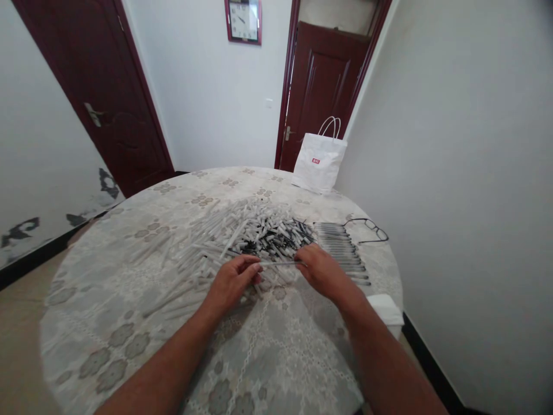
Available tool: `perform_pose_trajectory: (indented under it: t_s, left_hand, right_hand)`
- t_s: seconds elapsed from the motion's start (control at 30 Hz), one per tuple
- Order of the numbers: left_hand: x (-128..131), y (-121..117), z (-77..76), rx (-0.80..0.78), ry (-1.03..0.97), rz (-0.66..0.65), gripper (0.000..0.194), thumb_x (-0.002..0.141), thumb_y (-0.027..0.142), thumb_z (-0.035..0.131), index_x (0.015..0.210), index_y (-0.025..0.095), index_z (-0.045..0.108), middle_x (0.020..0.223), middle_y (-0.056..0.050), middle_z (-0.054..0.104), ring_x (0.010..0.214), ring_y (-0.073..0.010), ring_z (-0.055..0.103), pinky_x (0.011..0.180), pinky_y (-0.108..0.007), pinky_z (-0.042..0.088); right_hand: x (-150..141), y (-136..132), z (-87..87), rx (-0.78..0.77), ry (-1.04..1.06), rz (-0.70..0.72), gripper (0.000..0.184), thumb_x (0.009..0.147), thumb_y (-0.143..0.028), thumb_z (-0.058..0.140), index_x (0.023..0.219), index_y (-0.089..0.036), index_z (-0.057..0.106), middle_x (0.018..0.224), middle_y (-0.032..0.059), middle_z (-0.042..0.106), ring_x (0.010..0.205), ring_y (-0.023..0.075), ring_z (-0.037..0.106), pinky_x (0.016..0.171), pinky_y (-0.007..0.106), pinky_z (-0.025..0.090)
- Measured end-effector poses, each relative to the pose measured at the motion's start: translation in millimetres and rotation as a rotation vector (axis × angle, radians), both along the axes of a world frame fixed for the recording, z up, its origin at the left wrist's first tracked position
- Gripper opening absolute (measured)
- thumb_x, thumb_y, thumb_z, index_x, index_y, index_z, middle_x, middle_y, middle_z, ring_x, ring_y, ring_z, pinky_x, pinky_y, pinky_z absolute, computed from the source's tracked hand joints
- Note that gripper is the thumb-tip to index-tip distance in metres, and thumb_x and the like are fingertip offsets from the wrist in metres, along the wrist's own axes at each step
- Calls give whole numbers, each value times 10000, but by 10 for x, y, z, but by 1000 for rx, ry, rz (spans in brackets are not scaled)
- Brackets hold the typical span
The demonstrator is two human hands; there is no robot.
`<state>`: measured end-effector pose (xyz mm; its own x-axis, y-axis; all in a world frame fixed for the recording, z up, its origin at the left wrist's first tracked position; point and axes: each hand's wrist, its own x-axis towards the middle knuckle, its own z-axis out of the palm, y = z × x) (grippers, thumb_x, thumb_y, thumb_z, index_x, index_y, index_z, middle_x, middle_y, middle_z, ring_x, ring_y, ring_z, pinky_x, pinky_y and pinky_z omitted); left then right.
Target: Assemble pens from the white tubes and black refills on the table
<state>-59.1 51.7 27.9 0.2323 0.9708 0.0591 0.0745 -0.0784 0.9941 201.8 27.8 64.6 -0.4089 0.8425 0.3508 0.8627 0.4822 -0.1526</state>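
Observation:
My left hand [233, 279] and my right hand [317, 268] hold the two ends of one thin pen-like stick [279, 263] just above the table, each with fingers pinched on it. Right behind them lies a big heap of white pen barrels [203, 242] and a darker pile of small black and white parts [276, 233]. To the right of my right hand, a neat row of grey assembled pens [343, 251] lies side by side on the cloth.
The round table [129, 323] wears a grey flowered lace cloth. A pair of black glasses [369, 227] lies at the right rim, a white paper bag [318, 162] stands at the far edge, and a white folded cloth [386, 308] sits near my right forearm. Walls and two dark doors surround.

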Motion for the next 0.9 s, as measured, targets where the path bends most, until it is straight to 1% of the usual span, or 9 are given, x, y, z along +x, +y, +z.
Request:
perform_pose_trajectory:
  t_s: [0.1,0.17,0.27,0.33,0.37,0.47,0.57,0.73,0.9]
  left_hand:
    - [-22,-6,-16,195,218,26,238,855,398,657,969,210,746,726,-25,722,665,-195,659,671,-284,490]
    - [-39,4,-57,339,342,18,216,883,376,618,969,225,748,792,-34,738,736,-211,672,727,-300,485]
    - [-53,22,-134,507,500,-28,232,925,353,556,1007,232,736,917,-64,750,855,-236,685,808,-327,480]
    - [-55,28,-175,556,568,-50,253,945,353,521,1036,233,724,953,-80,748,898,-247,688,836,-337,483]
    - [-56,30,-189,567,586,-56,258,951,354,512,1046,235,720,964,-84,748,909,-249,690,847,-339,486]
    - [-64,36,-205,580,600,-50,251,951,355,515,1056,245,714,990,-83,752,925,-252,697,868,-340,493]
    - [-77,43,-200,582,610,-42,239,952,354,519,1049,251,712,1011,-80,752,937,-254,699,867,-341,496]
    - [-111,52,-191,609,635,-44,235,958,349,515,1056,243,700,1008,-78,747,931,-249,696,863,-339,498]
    - [-179,92,-191,627,648,8,235,950,348,533,1084,248,698,1032,-76,748,944,-248,695,873,-339,496]
  right_hand:
    - [415,40,74,-12,-62,-143,92,922,-175,600,959,-197,682,955,73,667,944,217,567,877,328,428]
    - [757,128,69,-20,-113,-275,127,930,-204,590,989,-183,699,982,92,661,969,225,569,908,328,418]
    - [1213,311,-28,-77,-195,-484,188,932,-234,581,1023,-165,731,986,114,664,970,232,577,917,321,405]
    - [1409,430,-131,-135,-242,-594,228,936,-234,568,1070,-160,737,1018,124,666,1008,232,579,926,308,395]
    - [1471,481,-185,-161,-265,-617,240,938,-234,564,1087,-160,736,1039,127,666,1021,229,579,926,302,394]
    - [1558,592,-321,-188,-290,-640,244,940,-235,563,1095,-170,740,1059,126,667,1036,226,575,912,292,397]
    - [1590,663,-391,-190,-310,-652,250,955,-247,544,1098,-180,737,1063,128,663,1046,231,569,895,293,402]
    - [1636,756,-422,-181,-355,-683,258,963,-210,514,1112,-166,719,1085,160,649,1076,258,553,868,315,412]
    - [1627,812,-430,-177,-372,-707,270,966,-197,499,1146,-165,698,1118,157,639,1089,252,558,870,316,420]
